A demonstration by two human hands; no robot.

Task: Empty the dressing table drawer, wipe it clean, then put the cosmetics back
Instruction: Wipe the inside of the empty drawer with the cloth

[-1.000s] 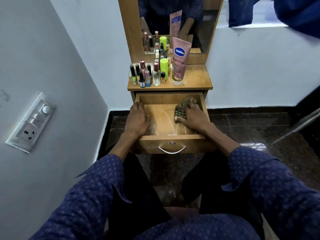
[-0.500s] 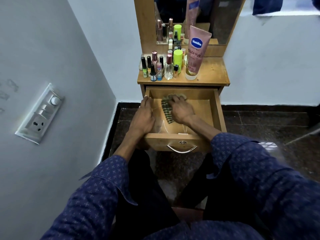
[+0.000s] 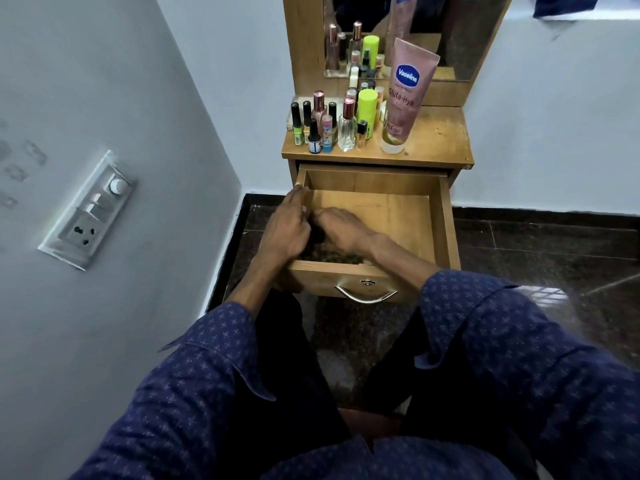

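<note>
The wooden drawer (image 3: 446,220) of the dressing table (image 3: 436,140) is pulled out, and its floor shows bare wood. My right hand (image 3: 346,232) is low in the near-left corner, blurred, holding a dark patterned cloth (image 3: 332,258) down on the drawer floor; most of the cloth is hidden under the hand. My left hand (image 3: 285,226) rests along the drawer's left wall with its fingers pointing away from me. On the tabletop stand a pink Vaseline tube (image 3: 405,95) and several small bottles (image 3: 332,128).
A mirror (image 3: 467,36) rises behind the cosmetics. The drawer front carries a metal handle (image 3: 365,297) just above my knees. A switch and socket panel (image 3: 88,209) sits on the left wall, close to the table. Dark tiled floor (image 3: 540,251) lies to the right.
My right hand has swept the cloth from the drawer's far right across to its near-left corner. My left hand has stayed on the left wall. The camera has swung to the left.
</note>
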